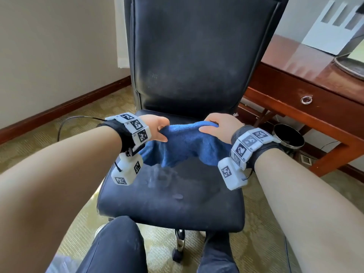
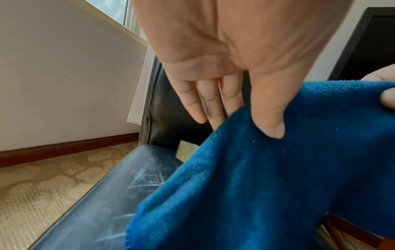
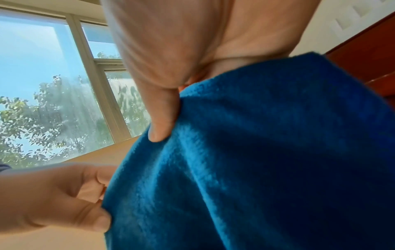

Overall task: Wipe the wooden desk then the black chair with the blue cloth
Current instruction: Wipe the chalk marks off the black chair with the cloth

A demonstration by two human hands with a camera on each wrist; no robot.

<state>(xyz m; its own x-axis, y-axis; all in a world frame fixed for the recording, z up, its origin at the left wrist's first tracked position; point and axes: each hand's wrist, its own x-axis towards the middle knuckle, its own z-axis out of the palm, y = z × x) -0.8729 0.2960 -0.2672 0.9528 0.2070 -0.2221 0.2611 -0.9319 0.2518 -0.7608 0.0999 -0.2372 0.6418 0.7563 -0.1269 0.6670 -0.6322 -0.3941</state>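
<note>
Head view alone shows desk (image 1: pixel 307 62) (chair-side).

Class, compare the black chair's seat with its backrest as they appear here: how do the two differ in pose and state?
The black leather chair seat lies flat; the tall black backrest stands upright. The seat shows pale smears and streaks, while the backrest shows only a faint haze. The blue fleece cloth, held by the left hand and right hand, hangs over the seat, not the backrest. Both are dark, worn leather.
</note>
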